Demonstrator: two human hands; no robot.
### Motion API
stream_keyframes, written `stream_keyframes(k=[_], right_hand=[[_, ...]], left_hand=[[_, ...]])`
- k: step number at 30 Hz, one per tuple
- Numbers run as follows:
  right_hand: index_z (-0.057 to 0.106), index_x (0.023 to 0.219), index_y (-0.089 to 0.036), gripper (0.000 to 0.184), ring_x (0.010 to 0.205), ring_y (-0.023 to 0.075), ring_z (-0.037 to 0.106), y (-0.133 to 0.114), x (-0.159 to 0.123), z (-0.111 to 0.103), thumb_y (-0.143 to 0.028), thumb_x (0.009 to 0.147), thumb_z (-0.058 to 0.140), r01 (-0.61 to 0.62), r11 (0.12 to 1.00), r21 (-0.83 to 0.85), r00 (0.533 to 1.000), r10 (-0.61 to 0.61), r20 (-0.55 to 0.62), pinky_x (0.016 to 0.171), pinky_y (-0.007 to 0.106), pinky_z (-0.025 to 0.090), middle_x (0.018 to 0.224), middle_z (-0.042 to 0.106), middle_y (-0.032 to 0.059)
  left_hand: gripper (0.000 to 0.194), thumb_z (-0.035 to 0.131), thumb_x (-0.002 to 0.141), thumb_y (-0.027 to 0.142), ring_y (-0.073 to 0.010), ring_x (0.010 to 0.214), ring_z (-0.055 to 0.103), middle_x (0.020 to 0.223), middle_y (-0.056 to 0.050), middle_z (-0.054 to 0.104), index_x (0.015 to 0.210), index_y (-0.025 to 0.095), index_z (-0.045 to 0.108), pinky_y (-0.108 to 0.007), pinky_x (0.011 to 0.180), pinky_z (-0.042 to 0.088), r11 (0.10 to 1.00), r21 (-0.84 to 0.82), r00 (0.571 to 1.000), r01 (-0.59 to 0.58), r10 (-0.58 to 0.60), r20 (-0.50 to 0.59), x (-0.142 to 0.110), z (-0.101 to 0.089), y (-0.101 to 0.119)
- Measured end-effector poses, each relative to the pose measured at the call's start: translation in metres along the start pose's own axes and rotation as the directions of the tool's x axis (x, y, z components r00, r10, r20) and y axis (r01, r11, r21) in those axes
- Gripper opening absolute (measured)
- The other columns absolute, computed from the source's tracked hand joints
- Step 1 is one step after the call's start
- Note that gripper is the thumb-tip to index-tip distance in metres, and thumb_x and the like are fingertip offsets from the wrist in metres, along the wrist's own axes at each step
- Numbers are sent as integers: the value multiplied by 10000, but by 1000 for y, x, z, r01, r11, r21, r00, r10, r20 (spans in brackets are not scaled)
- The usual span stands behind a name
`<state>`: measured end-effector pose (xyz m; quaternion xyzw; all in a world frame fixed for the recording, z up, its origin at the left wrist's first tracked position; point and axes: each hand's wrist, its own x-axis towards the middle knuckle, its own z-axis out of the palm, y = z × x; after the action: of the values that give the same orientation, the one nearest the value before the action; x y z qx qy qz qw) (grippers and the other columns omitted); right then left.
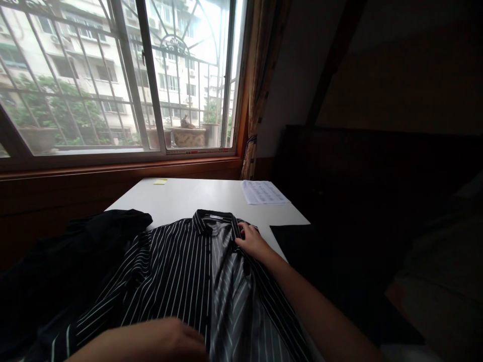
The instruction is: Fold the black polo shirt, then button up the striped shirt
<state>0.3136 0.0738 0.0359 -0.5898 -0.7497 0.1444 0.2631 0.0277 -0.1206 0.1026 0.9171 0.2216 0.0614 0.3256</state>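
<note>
1 shirt [177, 271] on the table [188, 193], papers [264, 192] behind, rightward

You count two hands, right hand [252, 242] and left hand [162, 338], one striped shirt [175, 266], one dark cloth heap [90, 251], one white table [196, 193], one yellow slip [160, 181], one curtain [260, 65], at least three pots [188, 138] beyond one window [151, 100].

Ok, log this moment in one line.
left hand: over shirt, contact unclear | right hand: at collar | shirt: open, on table | dark cloth: alongside
</note>
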Motion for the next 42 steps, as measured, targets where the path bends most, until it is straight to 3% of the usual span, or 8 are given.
stream_keyframes(k=[4,7,10,17,20,29,34,42], right_hand=[[585,1273,-252,633,1160,294,493,-1,-1,6,-99,665,676,33,998,-47,999,-34,-22,1019,408,385,1250,504,100],[632,1210,-233,525,1149,292,491,3,-4,11,-76,709,622,63,995,-73,993,-69,-95,1045,426,379,1255,513,105],[680,1135,-226,441,1126,253,520,11,-5,15,-37,754,561,111,992,-60,977,-120,-173,1056,399,397,1203,552,86],[734,1069,-255,445,1091,231,561,22,-4,15,20,788,525,251,968,1,941,-244,-234,1023,415,444,1154,614,62],[744,1022,-255,385,1081,233,579,21,-4,13,-1,800,560,294,954,57,930,-271,-247,1002,430,456,1128,640,59],[674,975,-221,137,1088,200,641,8,-10,2,-215,936,542,382,807,451,923,-358,-143,966,376,475,1168,701,55],[654,997,-208,124,789,170,665,4,-11,-5,-288,925,592,266,873,408,962,-265,-61,748,290,494,880,716,12],[683,972,-244,104,929,188,646,-40,-16,-40,-244,868,679,418,875,246,907,-419,-48,878,327,479,975,696,13]], left_hand=[[190,510,960,197,-139,822,607,999,-38,638,1071,227,661,-244,704,518,988,57,942,141,-116,-314,31,-40,-55],[170,550,914,186,-205,964,602,1057,-67,627,1024,215,677,-325,826,525,956,172,811,237,-97,-576,53,-63,-110],[234,590,867,158,-258,1076,577,1143,-83,617,1079,226,664,-439,965,486,910,229,702,345,-89,-707,76,-76,-160],[316,652,835,172,-286,1327,450,1246,-74,632,1145,234,654,-484,1128,357,929,209,696,307,-69,-715,117,-70,-219],[119,609,890,236,-283,1258,501,1117,-75,677,978,215,686,-465,1089,386,937,176,684,303,-85,-724,121,-62,-226],[199,521,944,354,-211,886,592,913,-61,672,896,192,626,-347,839,493,957,37,640,289,-165,-750,103,-50,-217],[216,496,957,361,-201,922,624,987,-74,676,1003,185,612,-336,846,506,968,-30,611,251,-182,-770,90,-39,-199],[181,529,949,338,-200,922,633,982,-56,680,1012,204,632,-337,837,506,981,-112,572,157,-182,-800,74,-25,-158]])
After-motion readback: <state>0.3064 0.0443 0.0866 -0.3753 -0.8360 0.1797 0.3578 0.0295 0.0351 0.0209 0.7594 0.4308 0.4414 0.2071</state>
